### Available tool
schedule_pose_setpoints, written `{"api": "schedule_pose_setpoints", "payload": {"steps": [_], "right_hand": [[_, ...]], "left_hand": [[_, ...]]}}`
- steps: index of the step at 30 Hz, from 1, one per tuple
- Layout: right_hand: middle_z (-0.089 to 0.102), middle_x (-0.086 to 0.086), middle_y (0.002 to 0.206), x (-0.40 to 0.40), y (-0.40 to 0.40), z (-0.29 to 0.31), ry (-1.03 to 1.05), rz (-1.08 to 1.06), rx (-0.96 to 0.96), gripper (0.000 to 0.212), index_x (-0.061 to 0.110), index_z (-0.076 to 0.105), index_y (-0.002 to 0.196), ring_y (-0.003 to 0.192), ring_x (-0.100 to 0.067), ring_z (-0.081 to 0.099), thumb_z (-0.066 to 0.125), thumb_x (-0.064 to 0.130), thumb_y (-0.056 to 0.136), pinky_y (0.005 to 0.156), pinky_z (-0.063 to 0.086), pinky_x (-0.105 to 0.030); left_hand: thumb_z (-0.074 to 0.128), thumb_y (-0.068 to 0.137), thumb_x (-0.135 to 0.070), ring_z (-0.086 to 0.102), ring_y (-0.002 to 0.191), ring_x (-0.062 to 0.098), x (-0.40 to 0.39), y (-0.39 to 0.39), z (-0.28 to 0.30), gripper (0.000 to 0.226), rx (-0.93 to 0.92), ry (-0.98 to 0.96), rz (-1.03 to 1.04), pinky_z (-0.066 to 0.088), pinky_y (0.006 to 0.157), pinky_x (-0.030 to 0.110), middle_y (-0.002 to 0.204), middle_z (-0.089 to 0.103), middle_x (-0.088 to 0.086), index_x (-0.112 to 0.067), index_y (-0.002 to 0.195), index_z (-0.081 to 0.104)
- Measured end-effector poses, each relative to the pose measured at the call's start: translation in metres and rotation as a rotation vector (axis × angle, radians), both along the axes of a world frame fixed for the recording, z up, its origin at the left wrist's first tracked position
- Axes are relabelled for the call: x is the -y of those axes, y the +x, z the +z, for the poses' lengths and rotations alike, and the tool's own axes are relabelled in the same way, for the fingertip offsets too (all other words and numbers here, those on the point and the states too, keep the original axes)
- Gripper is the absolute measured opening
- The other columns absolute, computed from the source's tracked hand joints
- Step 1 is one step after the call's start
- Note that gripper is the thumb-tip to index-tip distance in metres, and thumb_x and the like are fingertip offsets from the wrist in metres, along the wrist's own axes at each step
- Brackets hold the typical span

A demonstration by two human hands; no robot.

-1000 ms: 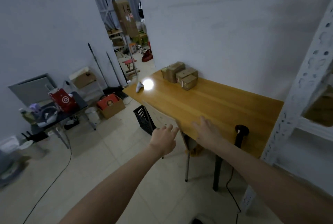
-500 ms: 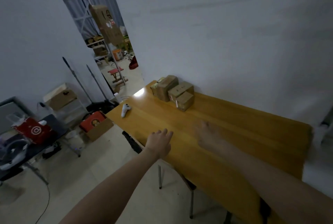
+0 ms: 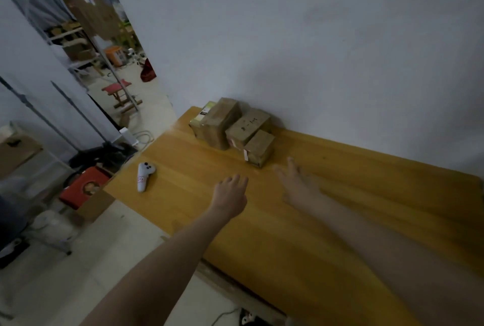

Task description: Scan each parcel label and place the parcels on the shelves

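1. Nearby, a white scanner (image 3: pixel 144 176) lay at the wooden table's (image 3: pixel 301 234) left edge, well apart from both hands.
2. Three brown parcels (image 3: pixel 233 129) sat clustered against the grey wall (image 3: pixel 314 50).
3. The left hand (image 3: pixel 230 196), loosely curled, and the right hand (image 3: pixel 297 184), fingers spread, each held nothing above bare tabletop.

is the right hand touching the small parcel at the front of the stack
Apart. In the head view, bare tabletop shows between the right hand's blurred fingertips and the small parcel, which nothing holds.
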State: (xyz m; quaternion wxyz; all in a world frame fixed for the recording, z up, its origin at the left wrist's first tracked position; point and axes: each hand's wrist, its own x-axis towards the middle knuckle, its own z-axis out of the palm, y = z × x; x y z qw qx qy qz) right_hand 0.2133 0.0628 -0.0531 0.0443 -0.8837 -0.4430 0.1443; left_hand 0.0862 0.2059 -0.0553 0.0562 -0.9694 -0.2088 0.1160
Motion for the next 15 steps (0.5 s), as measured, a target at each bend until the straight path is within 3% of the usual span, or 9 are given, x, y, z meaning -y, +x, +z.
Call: {"api": "schedule_pose_setpoints", "payload": {"steps": [9, 15], "right_hand": [[0.000, -0.021, 0.156, -0.145, 0.059, -0.051, 0.056, -0.178, -0.077, 0.075, 0.031, 0.008, 0.151, 0.138, -0.041, 0.022, 0.057, 0.032, 0.093, 0.104, 0.041, -0.045], [-0.012, -0.016, 0.156, -0.197, 0.086, -0.083, 0.068, -0.283, -0.174, 0.066, 0.041, 0.018, 0.149, 0.142, -0.045, 0.004, 0.052, 0.046, 0.093, 0.109, 0.031, -0.058]], "left_hand": [[0.047, 0.098, -0.025, 0.051, 0.118, 0.027, -0.139, 0.075, -0.044, 0.044, -0.037, -0.055, -0.058, 0.045, 0.092, 0.039, 0.136, 0.045, 0.006, -0.017, 0.141, 0.036], [0.046, 0.099, -0.028, 0.048, 0.124, 0.029, -0.184, 0.100, -0.064, 0.050, -0.050, -0.063, -0.076, 0.041, 0.099, 0.042, 0.142, 0.042, 0.007, -0.017, 0.145, 0.030]]}}
